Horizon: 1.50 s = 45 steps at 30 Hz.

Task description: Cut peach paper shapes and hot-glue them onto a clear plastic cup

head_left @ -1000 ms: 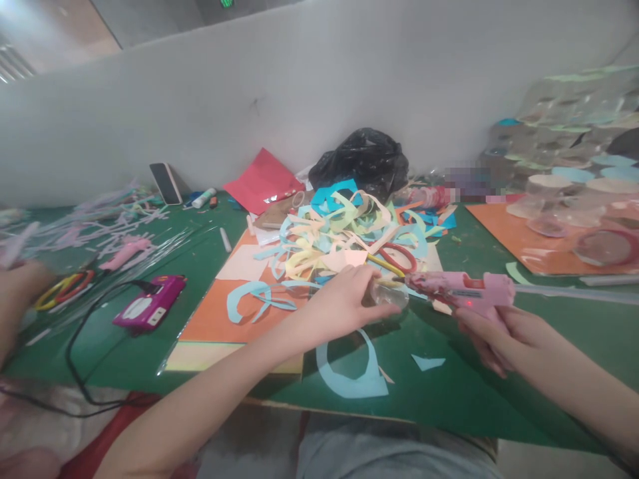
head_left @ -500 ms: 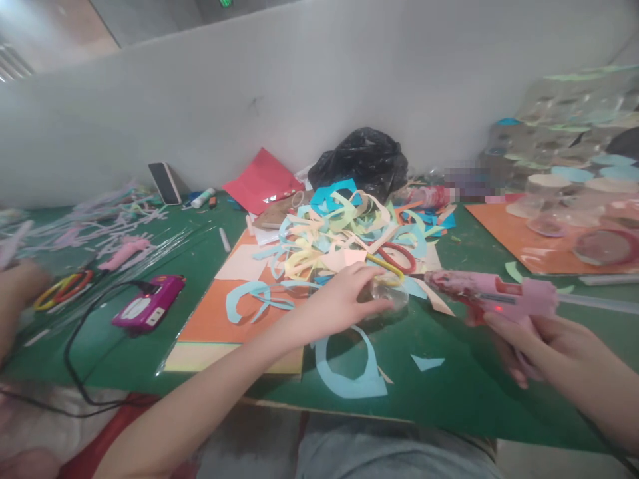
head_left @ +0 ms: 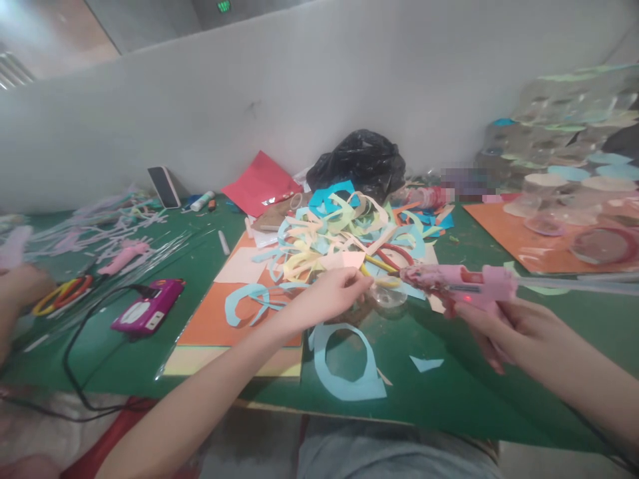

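Observation:
In my right hand (head_left: 504,326) is a pink hot glue gun (head_left: 459,283) with a small red light lit and a glue stick out of its back. Its nozzle points left, close to the fingertips of my left hand (head_left: 344,289). Those fingers are pinched together beside a clear round plastic piece (head_left: 390,297) on the table; what they hold, if anything, is too small to make out. Scissors with red and yellow handles (head_left: 394,253) lie just behind, partly under paper scraps. A light blue paper cut-out with a round hole (head_left: 372,386) lies nearer to me.
A heap of paper strips (head_left: 339,233) covers orange sheets (head_left: 210,313). Behind it sits a black plastic bag (head_left: 357,163). Left are a purple power strip (head_left: 150,309), a second pink glue gun (head_left: 124,256) and another person's hand (head_left: 24,289). Clear cups (head_left: 564,193) stand right.
My right hand has brought the glue gun left, nearer my left hand. The left fingers have gone from spread over the clear plastic piece to a pinch at its left side.

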Motion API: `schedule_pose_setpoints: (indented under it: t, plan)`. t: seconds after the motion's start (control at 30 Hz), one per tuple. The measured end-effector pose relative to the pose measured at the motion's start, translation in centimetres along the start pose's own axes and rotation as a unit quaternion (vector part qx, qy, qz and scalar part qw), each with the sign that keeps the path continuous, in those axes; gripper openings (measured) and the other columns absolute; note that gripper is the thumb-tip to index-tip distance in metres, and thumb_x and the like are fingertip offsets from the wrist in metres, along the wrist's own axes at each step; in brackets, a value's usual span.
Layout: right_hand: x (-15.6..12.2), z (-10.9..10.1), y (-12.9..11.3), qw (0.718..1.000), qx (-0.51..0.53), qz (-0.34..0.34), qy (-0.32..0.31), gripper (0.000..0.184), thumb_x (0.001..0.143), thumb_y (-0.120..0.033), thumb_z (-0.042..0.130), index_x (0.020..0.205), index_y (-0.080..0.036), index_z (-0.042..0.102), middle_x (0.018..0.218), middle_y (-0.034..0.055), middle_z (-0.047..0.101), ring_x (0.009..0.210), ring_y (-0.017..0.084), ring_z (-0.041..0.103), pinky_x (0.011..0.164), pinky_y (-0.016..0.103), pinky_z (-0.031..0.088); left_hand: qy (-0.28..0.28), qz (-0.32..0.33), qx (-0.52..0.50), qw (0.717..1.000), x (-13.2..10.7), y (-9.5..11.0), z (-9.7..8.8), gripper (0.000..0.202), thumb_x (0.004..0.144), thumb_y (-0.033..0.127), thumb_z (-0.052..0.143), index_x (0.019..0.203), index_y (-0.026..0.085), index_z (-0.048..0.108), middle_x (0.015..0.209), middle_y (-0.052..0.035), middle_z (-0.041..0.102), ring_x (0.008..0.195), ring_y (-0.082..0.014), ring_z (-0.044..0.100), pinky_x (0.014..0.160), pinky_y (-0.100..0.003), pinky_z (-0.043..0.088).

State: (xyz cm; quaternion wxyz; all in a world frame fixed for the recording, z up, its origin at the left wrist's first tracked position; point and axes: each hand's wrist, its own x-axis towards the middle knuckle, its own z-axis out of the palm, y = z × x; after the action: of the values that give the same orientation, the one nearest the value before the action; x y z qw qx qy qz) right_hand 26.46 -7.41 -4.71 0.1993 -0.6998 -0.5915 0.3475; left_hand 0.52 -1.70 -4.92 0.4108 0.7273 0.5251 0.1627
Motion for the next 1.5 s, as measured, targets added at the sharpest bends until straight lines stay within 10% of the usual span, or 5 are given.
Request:
schedule_pose_setpoints:
  t: [0.23,1.5]
  plan:
    - [0.62,0.72,0.44,0.999,0.024,-0.020,-0.035,0.061,0.076,-0.079,0.044,0.067,-0.021,0.059,0.043,-0.0007,0.053,0.050,0.018,0.052,0.059,0.032,0.044,-0.024,0.007,-0.030,0.999,-0.17,0.38,-0.07,0.045,0.087,0.059,0.048,0.078,0.018,0.061,0.068,0.0002,0.060,0.054,-0.0092,0.047,0.053,-0.023,0.036]
    - [0.67,0.87,0.23,0.999,0.026,-0.020,-0.034,0.057,0.078,-0.076,0.044,0.055,-0.024,0.046,0.042,0.0002,0.053,0.046,0.017,0.051,0.053,0.030,0.044,-0.022,0.008,-0.047,0.999,0.06,0.27,0.40,0.042,0.088,0.055,0.049,0.077,0.016,0.063,0.067,-0.0010,0.060,0.050,-0.0078,0.042,0.047,-0.021,0.030]
